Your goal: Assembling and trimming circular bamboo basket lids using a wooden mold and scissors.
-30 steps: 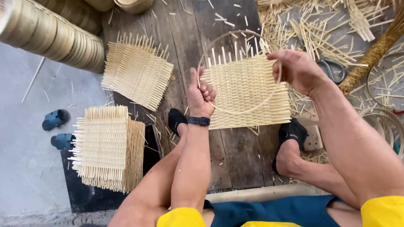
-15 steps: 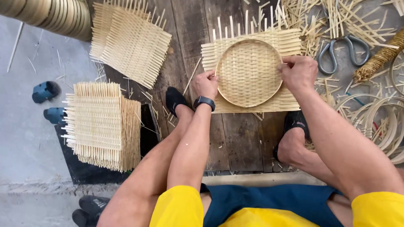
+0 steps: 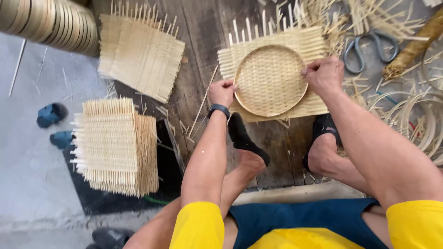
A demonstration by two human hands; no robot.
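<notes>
Two hands framed one round woven tray (image 3: 270,79), which sat pressed into the middle of a square bamboo mat (image 3: 277,39) on the dark wooden planks (image 3: 203,27) ahead of your feet. The tray had no long axis to speak of; it lay between your hands, its left rim at your left hand (image 3: 222,93) and its right rim at your right hand (image 3: 324,75), so both were equally near, each touching the edge. The mat's loose strip ends stuck up on the far side of the tray, away from you, and its near edge lay just beyond your left foot in a black sock (image 3: 242,138).

Your left hand was curled shut, fingertips pinching the rim where tray met mat, wrist with a dark watch (image 3: 219,109) turned down, forearm running straight back to your knee. Your right hand was likewise closed on the opposite rim, knuckles up, thumb tucked toward the tray, forearm angling in from the right.

Further right of your right hand lay a pair of scissors (image 3: 367,48) among scattered bamboo slivers and a heap of thin hoops (image 3: 415,120). Left of your left hand, well apart, lay another flat mat (image 3: 138,55), and nearer you a stack of woven mats (image 3: 115,145).
</notes>
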